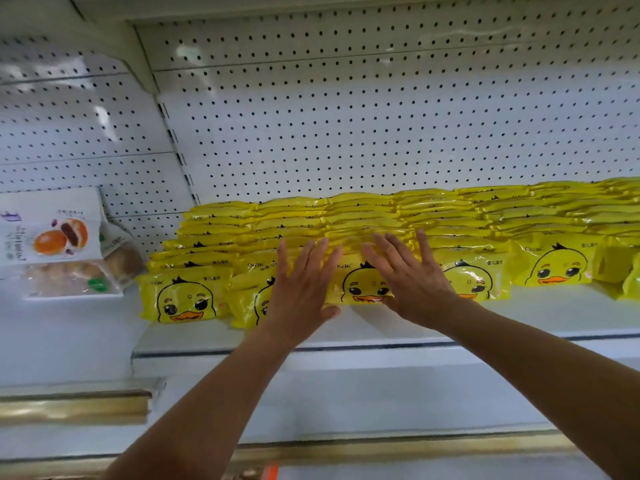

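On white shelf [346,336], both hands flat w/ straight fingers: left hand [304,289] & right hand [412,282] press front yellow duck packs [363,282] in mid row. Bread bags [59,244] sit far left, well apart.

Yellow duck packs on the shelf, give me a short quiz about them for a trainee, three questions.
1. True or false: the left hand and right hand lie with straight fingers against the yellow duck packs.
2. What lies left of the packs? A bread bags B bottles C tins
3. Fill in: the back panel behind the packs is full of small ____.
Key: 1 true; 2 A; 3 holes.
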Demonstrator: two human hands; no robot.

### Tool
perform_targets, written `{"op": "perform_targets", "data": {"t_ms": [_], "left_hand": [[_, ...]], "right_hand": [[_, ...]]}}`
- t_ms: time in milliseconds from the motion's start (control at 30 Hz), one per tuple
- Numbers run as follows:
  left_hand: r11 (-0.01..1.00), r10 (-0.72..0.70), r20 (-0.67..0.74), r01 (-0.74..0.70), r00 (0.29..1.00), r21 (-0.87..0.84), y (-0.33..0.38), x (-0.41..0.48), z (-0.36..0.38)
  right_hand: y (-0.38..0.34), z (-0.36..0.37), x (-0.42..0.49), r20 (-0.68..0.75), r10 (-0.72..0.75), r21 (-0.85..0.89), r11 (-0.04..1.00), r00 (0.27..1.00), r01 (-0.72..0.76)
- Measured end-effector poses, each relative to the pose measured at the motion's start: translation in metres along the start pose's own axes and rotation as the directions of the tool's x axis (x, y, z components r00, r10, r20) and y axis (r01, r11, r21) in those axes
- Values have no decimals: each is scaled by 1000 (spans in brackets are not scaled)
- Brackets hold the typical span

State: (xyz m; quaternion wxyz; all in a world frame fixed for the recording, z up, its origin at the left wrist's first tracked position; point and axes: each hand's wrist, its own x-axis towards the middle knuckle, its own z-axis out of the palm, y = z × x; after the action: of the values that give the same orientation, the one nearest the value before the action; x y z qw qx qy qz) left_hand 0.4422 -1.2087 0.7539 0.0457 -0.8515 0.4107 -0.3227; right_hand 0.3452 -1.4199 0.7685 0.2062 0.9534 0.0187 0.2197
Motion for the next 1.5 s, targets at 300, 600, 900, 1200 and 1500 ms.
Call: {"op": "perform_targets", "data": {"t_ms": [300,600,900,1200,1500], "left_hand": [[982,-181,36,178,983,69,-64,-74,-17],[990,-68,54,61,996,125,-94,-67,1],[992,123,-34,-123,992,24,-119,-60,28],[990,127,68,-131,990,60,-135,-51,40],[989,136,-35,-133,990,65,-138,-36,53]], "right_hand": [[-49,-15,7,-80,-83,95,991,993,90],[-101,-16,44,-107,-90,126,987,990,103],[-121,-5,66,-42,-35,69,997,998,38],[-114,-1,75,19,-22,11,1000,1000,21],[-110,8,86,-9,-2,-30,1000,1000,2]]}}
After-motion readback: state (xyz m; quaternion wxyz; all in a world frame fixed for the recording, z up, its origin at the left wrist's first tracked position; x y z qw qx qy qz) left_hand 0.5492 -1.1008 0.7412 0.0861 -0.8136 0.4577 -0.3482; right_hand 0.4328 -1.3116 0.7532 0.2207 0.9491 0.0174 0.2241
